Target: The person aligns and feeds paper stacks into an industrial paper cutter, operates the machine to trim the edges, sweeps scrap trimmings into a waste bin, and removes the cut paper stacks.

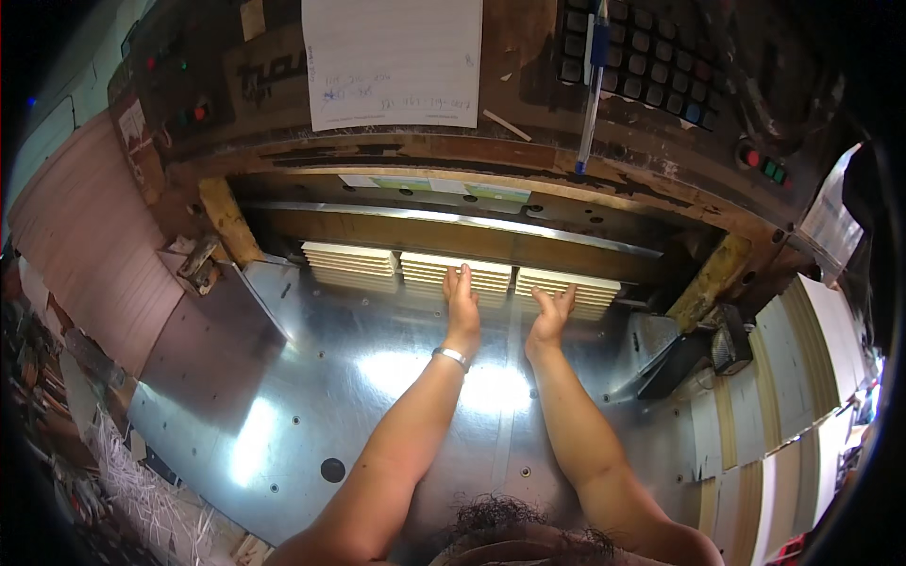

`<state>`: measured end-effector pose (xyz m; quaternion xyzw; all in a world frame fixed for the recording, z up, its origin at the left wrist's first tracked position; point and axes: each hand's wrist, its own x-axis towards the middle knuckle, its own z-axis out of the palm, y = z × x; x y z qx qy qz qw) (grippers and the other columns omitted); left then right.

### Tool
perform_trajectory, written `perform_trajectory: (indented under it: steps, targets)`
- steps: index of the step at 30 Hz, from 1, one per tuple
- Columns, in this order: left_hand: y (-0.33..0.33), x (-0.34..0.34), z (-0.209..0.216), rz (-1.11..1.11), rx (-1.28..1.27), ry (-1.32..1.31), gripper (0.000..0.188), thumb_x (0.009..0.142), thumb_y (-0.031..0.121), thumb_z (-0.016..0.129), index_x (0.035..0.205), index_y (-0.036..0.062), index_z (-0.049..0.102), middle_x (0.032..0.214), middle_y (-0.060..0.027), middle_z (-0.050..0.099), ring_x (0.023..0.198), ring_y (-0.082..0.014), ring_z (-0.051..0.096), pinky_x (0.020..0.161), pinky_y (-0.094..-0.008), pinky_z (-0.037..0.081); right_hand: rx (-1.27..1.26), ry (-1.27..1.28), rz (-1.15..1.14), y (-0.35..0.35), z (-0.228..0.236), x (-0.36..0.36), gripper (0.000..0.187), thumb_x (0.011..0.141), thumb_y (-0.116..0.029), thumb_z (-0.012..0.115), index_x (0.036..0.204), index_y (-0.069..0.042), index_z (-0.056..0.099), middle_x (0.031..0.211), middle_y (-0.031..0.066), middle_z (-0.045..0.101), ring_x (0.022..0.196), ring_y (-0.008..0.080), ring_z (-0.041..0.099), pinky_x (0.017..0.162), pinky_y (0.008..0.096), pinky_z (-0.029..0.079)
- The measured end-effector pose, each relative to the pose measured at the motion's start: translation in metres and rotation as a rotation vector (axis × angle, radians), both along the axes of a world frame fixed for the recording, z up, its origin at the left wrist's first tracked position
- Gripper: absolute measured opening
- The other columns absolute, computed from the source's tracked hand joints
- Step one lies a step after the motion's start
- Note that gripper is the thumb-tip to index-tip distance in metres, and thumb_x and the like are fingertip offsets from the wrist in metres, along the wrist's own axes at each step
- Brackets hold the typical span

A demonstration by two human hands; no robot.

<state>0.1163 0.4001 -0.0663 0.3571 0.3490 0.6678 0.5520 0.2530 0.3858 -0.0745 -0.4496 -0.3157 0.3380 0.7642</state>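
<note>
Three low stacks of cream paper strips or thin pads stand in a row at the slot of what looks like a paper-cutting machine: a left stack, a middle stack and a right stack. Extended fingers of my left hand lie against the front of the middle stack; a silver band circles that wrist. My right hand has its fingers apart at the left part of the right stack. Neither hand grips anything. Under both arms runs a shiny metal table.
Above the slot, a written paper sheet and a blue pen rest on the machine front, beside a keypad. A tall paper pile stands left, more paper stacks right. Shredded strips lie lower left.
</note>
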Motion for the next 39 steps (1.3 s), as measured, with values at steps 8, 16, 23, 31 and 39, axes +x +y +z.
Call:
perform_trajectory:
  steps: [8,16,23,31,39]
  targets:
    - [-0.006,0.004,0.007,0.030,-0.041,-0.010,0.086,0.106,0.056,0.045,0.165,0.0053,0.007,0.171,-0.0149,0.009,0.159,-0.0293,0.010,0.128,-0.0487,0.015,-0.026,-0.073,-0.029,-0.001,-0.002,0.000,0.108,0.082,-0.020,0.076,0.165,-0.001,0.009,0.171,0.0188,0.002,0.156,0.0390,0.017,0.125,0.0450,0.022]
    - [-0.002,0.007,0.006,0.070,-0.032,0.036,0.091,0.105,0.056,0.048,0.165,0.0027,0.005,0.170,-0.0139,0.008,0.158,-0.0290,0.011,0.128,-0.0467,0.018,-0.040,-0.072,0.026,0.000,0.001,0.004,0.108,0.082,-0.018,0.074,0.164,0.000,0.007,0.172,0.0154,-0.002,0.159,0.0372,0.009,0.126,0.0441,0.018]
    - [-0.007,0.007,0.006,0.069,-0.018,0.024,0.091,0.105,0.055,0.049,0.165,0.0030,0.004,0.172,-0.0127,0.005,0.158,-0.0278,0.010,0.128,-0.0465,0.017,-0.046,-0.071,0.056,-0.004,0.000,0.004,0.107,0.083,-0.018,0.073,0.164,0.000,0.006,0.172,0.0142,-0.003,0.158,0.0354,0.010,0.126,0.0434,0.018]
    - [-0.003,0.009,-0.009,0.076,-0.033,0.009,0.090,0.103,0.057,0.051,0.165,0.0075,0.009,0.171,-0.0092,0.010,0.159,-0.0255,0.010,0.128,-0.0477,0.015,-0.034,-0.175,-0.063,0.005,-0.025,0.007,0.112,0.078,-0.023,0.079,0.162,0.005,0.011,0.168,0.0246,0.010,0.155,0.0380,0.016,0.126,0.0426,0.013]
    - [0.013,0.004,0.001,0.030,-0.002,-0.041,0.091,0.103,0.058,0.049,0.164,0.0024,0.009,0.171,-0.0122,0.012,0.158,-0.0257,0.012,0.128,-0.0482,0.014,-0.017,-0.243,-0.163,0.027,-0.022,-0.002,0.112,0.077,-0.030,0.082,0.160,0.007,0.016,0.165,0.0309,0.017,0.154,0.0419,0.017,0.127,0.0448,0.014]
